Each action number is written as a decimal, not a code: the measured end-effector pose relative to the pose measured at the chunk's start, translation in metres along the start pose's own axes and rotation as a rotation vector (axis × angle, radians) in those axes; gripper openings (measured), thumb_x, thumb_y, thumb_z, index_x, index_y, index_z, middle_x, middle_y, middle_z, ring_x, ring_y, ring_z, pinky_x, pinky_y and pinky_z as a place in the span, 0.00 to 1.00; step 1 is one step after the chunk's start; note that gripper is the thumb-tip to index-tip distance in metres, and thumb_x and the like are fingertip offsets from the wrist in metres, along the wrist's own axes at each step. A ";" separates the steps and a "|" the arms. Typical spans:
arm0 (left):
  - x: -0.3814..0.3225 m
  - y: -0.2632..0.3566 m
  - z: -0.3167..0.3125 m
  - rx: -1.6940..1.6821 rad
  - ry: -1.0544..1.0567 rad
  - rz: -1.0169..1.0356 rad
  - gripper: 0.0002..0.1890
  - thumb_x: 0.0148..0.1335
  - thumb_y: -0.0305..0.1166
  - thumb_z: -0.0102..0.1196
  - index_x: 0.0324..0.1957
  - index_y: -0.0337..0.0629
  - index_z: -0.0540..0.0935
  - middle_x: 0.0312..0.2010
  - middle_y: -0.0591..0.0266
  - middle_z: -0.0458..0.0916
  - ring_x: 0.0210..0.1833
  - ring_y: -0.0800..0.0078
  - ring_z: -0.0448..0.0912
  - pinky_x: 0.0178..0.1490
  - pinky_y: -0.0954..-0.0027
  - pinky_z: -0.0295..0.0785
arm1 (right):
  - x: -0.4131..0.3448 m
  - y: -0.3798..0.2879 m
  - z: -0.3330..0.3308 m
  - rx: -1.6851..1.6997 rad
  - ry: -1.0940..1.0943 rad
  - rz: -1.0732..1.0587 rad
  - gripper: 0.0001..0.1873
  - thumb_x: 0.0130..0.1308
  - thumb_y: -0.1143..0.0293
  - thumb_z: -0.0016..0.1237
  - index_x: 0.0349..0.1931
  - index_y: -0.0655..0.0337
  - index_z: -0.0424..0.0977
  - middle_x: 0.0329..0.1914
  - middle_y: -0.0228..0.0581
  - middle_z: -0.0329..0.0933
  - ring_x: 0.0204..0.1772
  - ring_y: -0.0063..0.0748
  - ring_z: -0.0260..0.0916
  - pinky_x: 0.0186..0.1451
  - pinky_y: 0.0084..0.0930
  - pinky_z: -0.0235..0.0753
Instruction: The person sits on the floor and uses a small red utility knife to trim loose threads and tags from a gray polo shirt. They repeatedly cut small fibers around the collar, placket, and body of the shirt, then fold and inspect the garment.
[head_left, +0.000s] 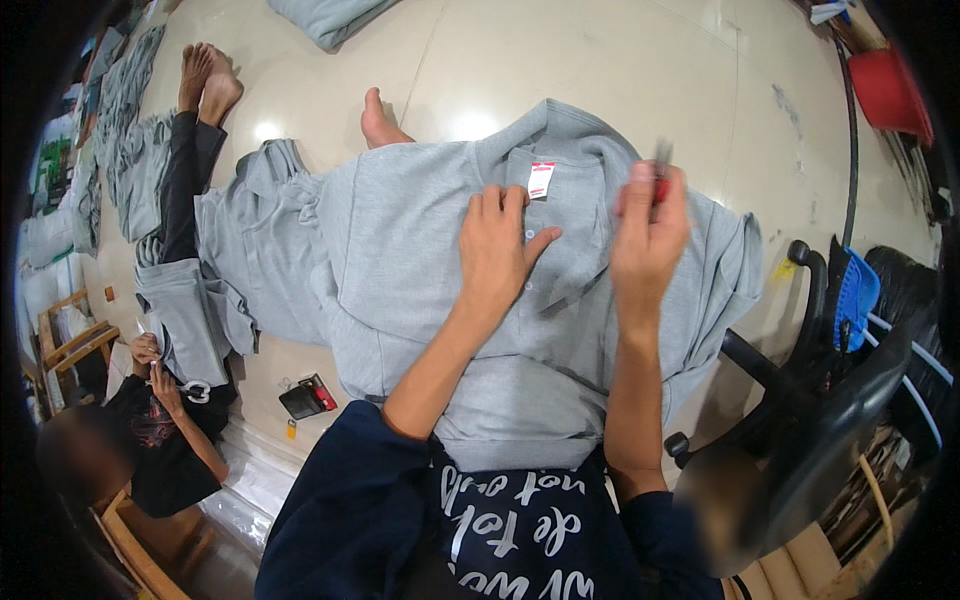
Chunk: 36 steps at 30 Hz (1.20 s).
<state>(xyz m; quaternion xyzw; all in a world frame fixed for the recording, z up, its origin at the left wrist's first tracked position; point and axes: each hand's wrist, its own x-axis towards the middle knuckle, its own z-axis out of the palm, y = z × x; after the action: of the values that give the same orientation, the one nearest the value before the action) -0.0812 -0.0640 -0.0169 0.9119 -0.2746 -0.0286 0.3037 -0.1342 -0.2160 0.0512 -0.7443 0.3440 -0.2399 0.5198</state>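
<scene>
A grey collared shirt is spread over my lap, its collar away from me and a white and red label inside the neck. My left hand rests on the shirt beside the buttoned placket, thumb spread and fingertips near the label. In my raised right hand is a small red-handled tool with a metal tip pointing away from me. Motion blur hides its exact kind. The right hand is over the shirt's shoulder, right of the collar.
Another grey shirt adjoins mine on the left. A co-worker's hands are beside folded grey garments. On the floor lies a black and red case. A black chair base and a blue dustpan stand at right.
</scene>
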 end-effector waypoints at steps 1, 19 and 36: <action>0.002 0.001 0.000 -0.045 -0.030 -0.005 0.25 0.55 0.38 0.78 0.50 0.40 0.80 0.43 0.53 0.76 0.46 0.54 0.76 0.49 0.55 0.75 | -0.005 0.003 0.006 0.215 -0.095 0.043 0.16 0.88 0.60 0.45 0.45 0.65 0.76 0.36 0.35 0.83 0.34 0.23 0.77 0.38 0.21 0.76; -0.010 -0.052 -0.074 -1.734 -0.200 -0.740 0.24 0.74 0.25 0.59 0.69 0.40 0.70 0.56 0.61 0.83 0.58 0.71 0.82 0.65 0.59 0.80 | -0.001 0.073 0.037 0.268 -0.261 0.102 0.12 0.84 0.67 0.51 0.49 0.69 0.80 0.43 0.40 0.86 0.45 0.27 0.83 0.52 0.25 0.83; -0.019 -0.020 -0.078 -0.363 0.310 0.013 0.18 0.65 0.19 0.68 0.56 0.35 0.82 0.52 0.55 0.85 0.52 0.65 0.84 0.55 0.67 0.79 | -0.022 0.047 0.035 0.474 -0.829 0.219 0.10 0.68 0.69 0.69 0.40 0.63 0.83 0.28 0.15 0.68 0.32 0.09 0.60 0.34 0.16 0.61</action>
<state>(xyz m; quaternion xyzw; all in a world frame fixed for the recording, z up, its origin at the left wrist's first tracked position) -0.0701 0.0010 0.0325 0.8340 -0.2208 0.0649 0.5014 -0.1356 -0.1887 -0.0045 -0.5979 0.1202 0.0608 0.7902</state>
